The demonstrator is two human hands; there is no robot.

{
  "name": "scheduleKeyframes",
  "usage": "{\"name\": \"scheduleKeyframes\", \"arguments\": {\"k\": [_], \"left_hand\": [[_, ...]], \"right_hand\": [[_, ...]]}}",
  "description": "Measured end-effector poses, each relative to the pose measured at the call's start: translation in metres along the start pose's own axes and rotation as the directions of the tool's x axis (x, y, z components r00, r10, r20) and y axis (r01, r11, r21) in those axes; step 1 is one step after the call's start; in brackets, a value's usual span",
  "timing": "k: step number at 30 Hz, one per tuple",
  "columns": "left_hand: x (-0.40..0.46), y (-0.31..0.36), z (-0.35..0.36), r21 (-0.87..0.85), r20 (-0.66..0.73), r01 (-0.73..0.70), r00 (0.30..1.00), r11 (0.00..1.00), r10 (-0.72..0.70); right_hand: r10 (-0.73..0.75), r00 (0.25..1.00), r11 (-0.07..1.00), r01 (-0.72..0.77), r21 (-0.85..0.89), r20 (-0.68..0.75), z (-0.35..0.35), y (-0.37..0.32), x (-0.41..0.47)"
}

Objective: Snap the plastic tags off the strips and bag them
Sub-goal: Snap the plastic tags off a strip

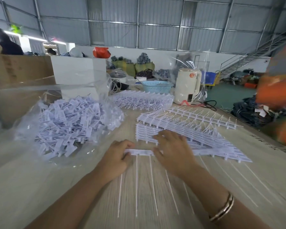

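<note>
A white strip of plastic tags (141,152) lies across the wooden table (73,187) in front of me, its thin tails pointing toward me. My left hand (118,156) grips the strip's left end. My right hand (172,151) holds its right end, fingers curled over the tags. A stack of full strips (196,129) lies just behind my right hand. To the left, a clear plastic bag (31,126) lies open with a heap of loose snapped-off tags (69,123) in it.
Another pile of strips in clear plastic (142,100) sits further back. Behind it stand a blue basket (157,86), a cream kettle (186,86) and a white box (78,70). Cardboard (18,70) rises at the left. An orange blurred shape (279,90) is at the right edge.
</note>
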State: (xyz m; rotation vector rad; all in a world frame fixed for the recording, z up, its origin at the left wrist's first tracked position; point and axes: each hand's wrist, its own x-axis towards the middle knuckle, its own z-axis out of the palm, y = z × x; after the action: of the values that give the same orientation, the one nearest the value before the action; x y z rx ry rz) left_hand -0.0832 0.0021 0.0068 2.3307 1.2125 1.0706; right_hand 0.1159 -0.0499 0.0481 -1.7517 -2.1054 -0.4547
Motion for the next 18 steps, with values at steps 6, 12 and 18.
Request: {"name": "scheduleKeyframes", "arguments": {"k": [6,12,18], "left_hand": [[-0.003,0.008,0.008,-0.052,0.094,-0.101,0.990,0.994,0.105],[-0.002,-0.005,0.001,0.013,0.105,-0.055,0.993,0.998,0.053],[0.005,-0.001,0.002,-0.002,0.091,0.145,0.985,0.989,-0.144]], "right_hand": [[-0.093,0.966,0.922,-0.008,0.387,0.243,0.037,-0.021,0.007],[-0.051,0.976,0.916,-0.039,0.400,0.211,0.044,-0.009,0.008],[-0.077,0.989,0.900,0.013,0.437,0.130,0.039,-0.017,0.009]]}}
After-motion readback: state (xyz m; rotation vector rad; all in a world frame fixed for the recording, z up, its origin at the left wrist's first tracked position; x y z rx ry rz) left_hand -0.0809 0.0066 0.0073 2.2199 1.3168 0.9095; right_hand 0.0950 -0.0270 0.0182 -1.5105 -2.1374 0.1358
